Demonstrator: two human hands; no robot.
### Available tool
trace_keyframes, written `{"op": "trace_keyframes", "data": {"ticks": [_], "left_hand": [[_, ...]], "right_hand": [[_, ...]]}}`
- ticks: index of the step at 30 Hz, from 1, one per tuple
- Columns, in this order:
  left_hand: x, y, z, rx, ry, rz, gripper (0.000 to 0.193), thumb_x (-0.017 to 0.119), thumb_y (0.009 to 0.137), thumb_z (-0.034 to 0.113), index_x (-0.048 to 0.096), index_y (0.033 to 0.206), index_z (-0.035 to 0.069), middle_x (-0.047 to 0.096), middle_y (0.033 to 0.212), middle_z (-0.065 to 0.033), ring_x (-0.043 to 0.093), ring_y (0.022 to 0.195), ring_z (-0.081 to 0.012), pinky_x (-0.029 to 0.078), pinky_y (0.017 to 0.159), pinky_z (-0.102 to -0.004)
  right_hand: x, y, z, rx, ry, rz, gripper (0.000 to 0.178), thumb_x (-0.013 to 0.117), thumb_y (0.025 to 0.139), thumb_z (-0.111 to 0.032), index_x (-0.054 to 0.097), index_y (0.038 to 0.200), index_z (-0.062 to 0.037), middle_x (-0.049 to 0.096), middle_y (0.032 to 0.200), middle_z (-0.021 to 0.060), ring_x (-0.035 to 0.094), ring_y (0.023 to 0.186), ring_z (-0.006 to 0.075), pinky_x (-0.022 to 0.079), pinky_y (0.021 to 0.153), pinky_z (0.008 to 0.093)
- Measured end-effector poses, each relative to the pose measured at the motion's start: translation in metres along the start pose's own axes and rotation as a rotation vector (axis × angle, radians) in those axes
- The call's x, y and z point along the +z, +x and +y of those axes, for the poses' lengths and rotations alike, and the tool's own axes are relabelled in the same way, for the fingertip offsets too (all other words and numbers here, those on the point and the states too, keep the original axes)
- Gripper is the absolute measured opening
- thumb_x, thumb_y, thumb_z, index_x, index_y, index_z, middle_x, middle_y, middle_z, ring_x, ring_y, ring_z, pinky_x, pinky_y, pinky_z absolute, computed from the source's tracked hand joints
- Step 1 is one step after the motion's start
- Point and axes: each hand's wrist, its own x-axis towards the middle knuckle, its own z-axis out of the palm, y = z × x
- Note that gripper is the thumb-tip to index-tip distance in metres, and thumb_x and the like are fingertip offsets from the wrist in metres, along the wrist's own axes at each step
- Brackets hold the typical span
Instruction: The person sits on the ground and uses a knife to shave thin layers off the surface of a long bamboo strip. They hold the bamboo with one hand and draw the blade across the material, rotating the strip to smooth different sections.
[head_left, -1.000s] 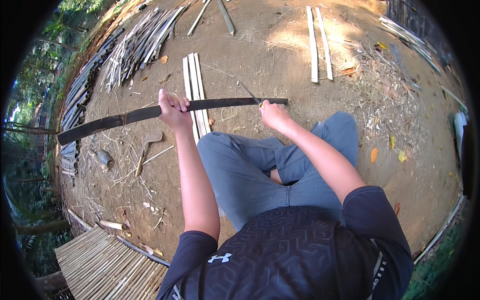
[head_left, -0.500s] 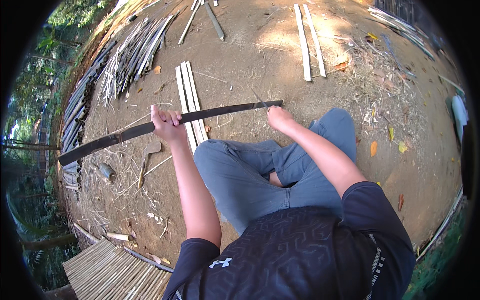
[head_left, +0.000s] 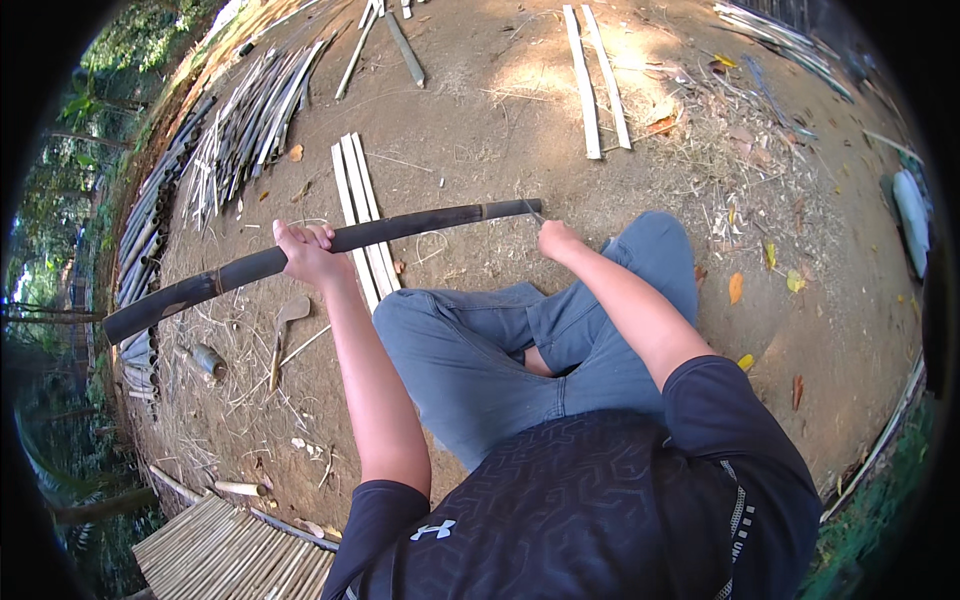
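A long, dark strip of split bamboo (head_left: 415, 225) spans the view, its left end lower and nearer than its right. My left hand (head_left: 308, 255) is closed around it left of the middle, thumb pointing up. Close by its right end, my right hand (head_left: 560, 241) is closed on the handle of a small knife (head_left: 533, 211). The thin blade meets or crosses the bamboo's tip; exact contact is hard to tell. The handle is hidden in my fist. My crossed legs (head_left: 470, 340) are below the strip.
Pale split strips (head_left: 356, 200) lie beyond my left knee, and two more strips (head_left: 583, 95) farther off. A wooden-handled blade (head_left: 283, 335) and a short dark cylinder (head_left: 209, 360) rest at left. Bamboo piles (head_left: 245, 120) stand far left; a slatted bamboo mat (head_left: 235, 550) sits near left.
The bamboo has turned about its length, showing a broader dark face. The knife blade has gone from jutting up past the strip to lying near its tip. The view has shifted slightly.
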Motion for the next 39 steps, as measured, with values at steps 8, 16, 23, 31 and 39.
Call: {"op": "trace_keyframes", "data": {"ticks": [8,16,23,31,39], "left_hand": [[-0.011,-0.007,0.008,0.012,0.030,-0.074,0.041,0.053,0.097,0.029,0.034,0.064,0.015,0.028,0.050,0.0025,0.031,0.040,-0.0104,0.034,0.044,-0.0288],[-0.001,0.004,0.005,-0.078,-0.003,-0.250,0.041,0.053,0.097,0.029,0.034,0.063,0.015,0.027,0.047,0.0018,0.030,0.038,-0.0114,0.033,0.043,-0.0293],[0.006,0.007,0.002,-0.079,0.002,-0.239,0.043,0.051,0.098,0.029,0.032,0.062,0.017,0.024,0.048,0.0037,0.025,0.038,-0.0087,0.031,0.044,-0.0267],[-0.004,0.024,-0.001,-0.072,0.006,-0.207,0.044,0.056,0.095,0.030,0.031,0.061,0.017,0.023,0.047,0.0039,0.026,0.038,-0.0092,0.031,0.043,-0.0263],[-0.013,0.028,-0.001,-0.060,-0.006,-0.164,0.044,0.055,0.097,0.030,0.031,0.063,0.017,0.022,0.047,0.0041,0.025,0.038,-0.0085,0.031,0.044,-0.0257]], "right_hand": [[-0.034,-0.040,-0.025,-0.098,0.132,0.117,0.035,0.048,0.097,-0.036,0.059,0.113,-0.0060,0.069,0.100,0.0190,0.066,0.097,0.0376,0.051,0.082,0.0511],[-0.028,-0.022,-0.018,-0.138,0.146,0.138,0.033,0.049,0.097,-0.039,0.062,0.107,-0.0110,0.068,0.095,0.0208,0.065,0.092,0.0422,0.051,0.078,0.0524],[-0.008,0.009,0.024,0.041,0.134,0.043,0.031,0.052,0.096,-0.034,0.064,0.110,-0.0089,0.068,0.103,0.0209,0.064,0.101,0.0401,0.052,0.085,0.0501],[0.003,0.020,0.014,0.086,0.205,0.027,0.035,0.052,0.096,-0.036,0.063,0.111,-0.0065,0.067,0.104,0.0227,0.064,0.100,0.0415,0.051,0.086,0.0513],[0.008,0.019,-0.003,0.028,0.262,0.086,0.034,0.052,0.095,-0.033,0.064,0.109,-0.0050,0.067,0.108,0.0202,0.064,0.102,0.0389,0.051,0.086,0.0494]]}}
